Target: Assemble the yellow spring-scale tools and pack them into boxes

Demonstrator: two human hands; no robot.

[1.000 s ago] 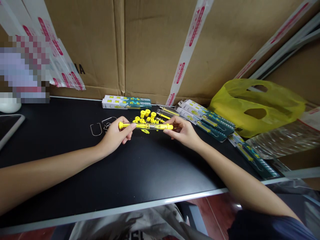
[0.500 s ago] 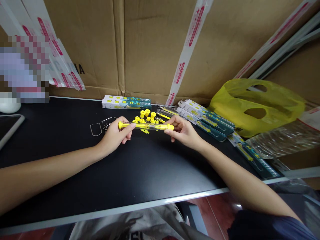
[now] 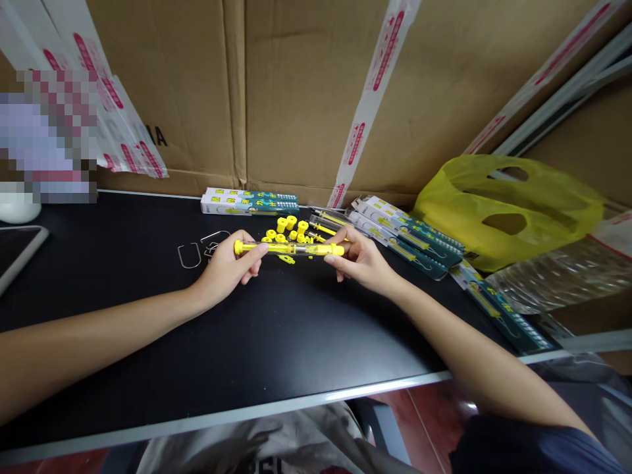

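Both of my hands hold a clear plastic tube (image 3: pixel 289 249) with yellow caps at its two ends, level above the black table (image 3: pixel 276 342). My left hand (image 3: pixel 228 266) pinches the tube's left end between thumb and fingers. My right hand (image 3: pixel 363 261) is closed on the right end at the yellow cap. Just behind the tube lie several loose yellow caps (image 3: pixel 288 230) and more clear tubes (image 3: pixel 323 226). Bent metal wire hooks (image 3: pixel 190 255) rest on the table left of my left hand.
Flat printed packages lie behind (image 3: pixel 249 201) and in a fanned pile to the right (image 3: pixel 409 238). A yellow plastic bag (image 3: pixel 508 210) and clear sleeves (image 3: pixel 557 273) sit far right. Cardboard boxes (image 3: pixel 296 92) wall the back. A tablet edge (image 3: pixel 17 253) shows at left.
The tube and my hands have stayed almost still. My right fingers have shifted slightly on the yellow cap at the tube's right end.
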